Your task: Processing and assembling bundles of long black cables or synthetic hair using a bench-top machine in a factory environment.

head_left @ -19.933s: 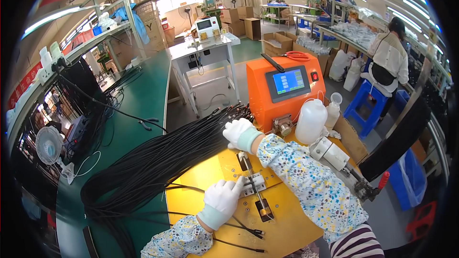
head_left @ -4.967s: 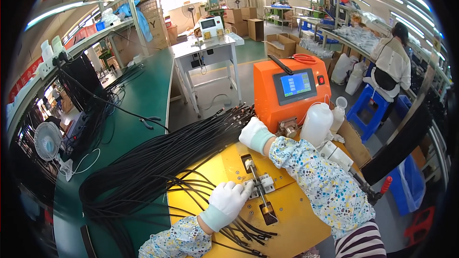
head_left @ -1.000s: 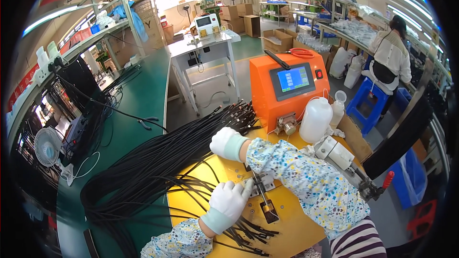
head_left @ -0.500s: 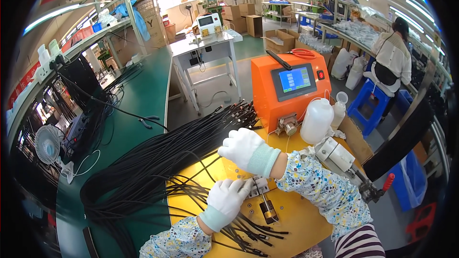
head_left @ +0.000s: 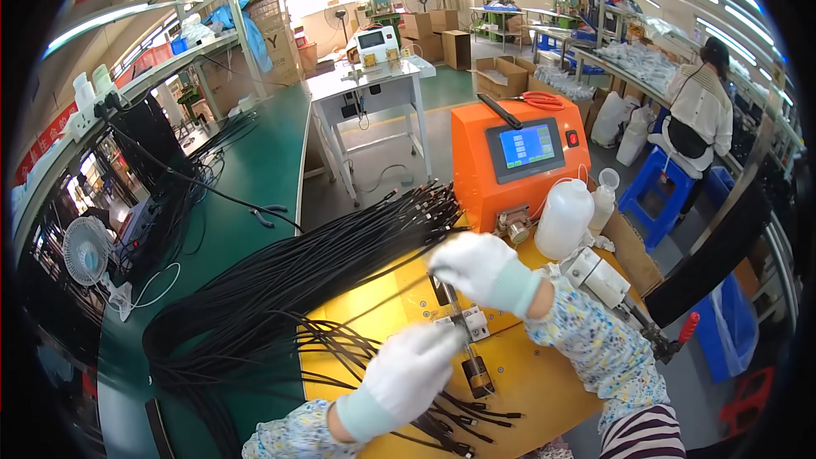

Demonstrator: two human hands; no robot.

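Note:
My left hand (head_left: 410, 374), in a white glove with a pale green cuff, is at the near left of a small metal fixture (head_left: 478, 323). Its fingers look pressed together, but motion blurs them, and whatever they hold is hidden. My right hand (head_left: 480, 268), gloved alike, is curled above the far side of the fixture. A blurred black cable runs from the left up to its fingers. Between the hands a slim metal rod and a dark clamp piece stand out of the fixture. A thick bundle of black cables (head_left: 280, 280) lies to the left, and several cable ends (head_left: 455, 425) spread out below.
An orange machine (head_left: 520, 161) with a screen stands behind the yellow work plate (head_left: 544, 382). A white bottle (head_left: 565, 217) and a red-handled toggle clamp (head_left: 687, 329) are at the right. Pliers (head_left: 265, 217) and a small fan (head_left: 87, 251) are at the left. A person sits far right.
My right hand has moved right and slightly nearer. My left hand has shifted right and nearer. The rod and dark clamp piece now show between them, and the cable stretches to my right hand.

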